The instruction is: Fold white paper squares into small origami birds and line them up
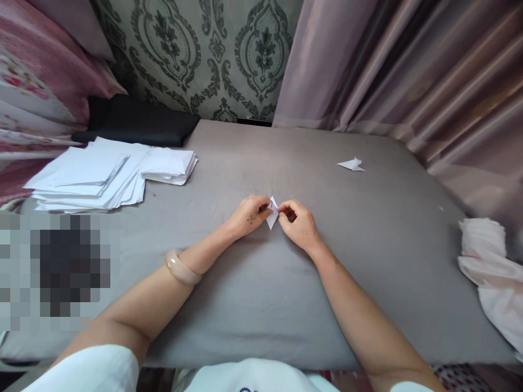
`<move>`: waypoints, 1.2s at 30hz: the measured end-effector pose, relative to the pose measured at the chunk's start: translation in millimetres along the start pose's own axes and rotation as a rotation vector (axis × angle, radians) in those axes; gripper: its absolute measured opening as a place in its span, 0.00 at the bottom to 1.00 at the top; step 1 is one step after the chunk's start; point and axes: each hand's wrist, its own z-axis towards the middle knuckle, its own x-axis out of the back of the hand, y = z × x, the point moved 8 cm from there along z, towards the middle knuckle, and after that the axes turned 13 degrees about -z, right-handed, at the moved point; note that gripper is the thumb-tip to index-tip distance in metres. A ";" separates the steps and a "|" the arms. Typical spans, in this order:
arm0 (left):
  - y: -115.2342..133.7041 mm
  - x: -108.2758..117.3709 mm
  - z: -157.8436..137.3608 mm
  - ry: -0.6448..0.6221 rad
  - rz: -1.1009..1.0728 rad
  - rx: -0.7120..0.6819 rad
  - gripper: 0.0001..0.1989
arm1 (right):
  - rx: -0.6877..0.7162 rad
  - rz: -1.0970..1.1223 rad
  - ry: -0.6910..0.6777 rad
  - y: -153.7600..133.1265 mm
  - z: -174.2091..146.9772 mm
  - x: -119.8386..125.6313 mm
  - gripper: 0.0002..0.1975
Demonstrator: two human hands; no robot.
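Note:
A small folded piece of white paper (272, 216), kite-shaped with pointed ends, is held between my two hands over the middle of the grey-covered table. My left hand (250, 215) pinches its left side between thumb and fingers. On the other side, my right hand (300, 220) is closed with its fingertips at the paper's right edge. The fingers partly hide the paper. Farther back on the right lies a folded white paper shape (351, 164) with pointed ends, apart from both hands.
Stacks of white paper sheets (87, 174) lie at the back left, with a smaller stack (169, 163) beside them. Behind them is a black flat item (139, 121). White cloth (486, 256) lies at the right edge. Purple curtains (368, 60) hang along the right and back.

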 end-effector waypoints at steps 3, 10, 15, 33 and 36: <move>2.8 -0.3 1.1 -0.014 0.016 0.002 0.05 | 0.018 -0.012 -0.007 -1.6 0.3 -0.8 0.09; 5.3 -1.5 2.8 -0.022 0.003 -0.015 0.07 | -0.047 -0.030 -0.045 -4.3 2.9 -1.9 0.07; 2.3 -3.6 3.1 -0.017 0.007 -0.060 0.08 | -0.169 -0.021 -0.078 -4.2 6.9 -2.5 0.18; 3.7 -4.7 2.0 0.003 0.035 -0.121 0.07 | -0.297 -0.144 -0.093 5.7 12.0 -4.2 0.12; 4.5 -4.3 1.9 -0.005 0.038 -0.111 0.07 | -0.316 -0.042 -0.145 9.6 12.6 -7.1 0.10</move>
